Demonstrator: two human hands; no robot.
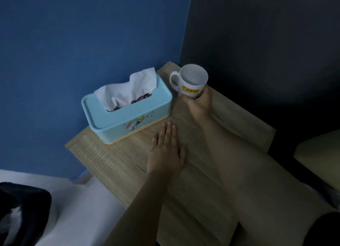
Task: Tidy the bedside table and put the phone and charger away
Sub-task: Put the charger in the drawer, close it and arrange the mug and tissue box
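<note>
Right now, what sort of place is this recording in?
Probably a bedroom corner: a small wooden bedside table against a blue wall, holding a tissue box and a mug.

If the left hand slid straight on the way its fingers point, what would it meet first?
Probably the tissue box: the left hand lies flat on the bedside table, fingertips aimed near the box's right end. Depth is unclear; it might just pass that corner.

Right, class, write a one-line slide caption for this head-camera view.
Right hand grips a white mug beside the blue tissue box; left hand lies flat on the wooden bedside table.
</note>
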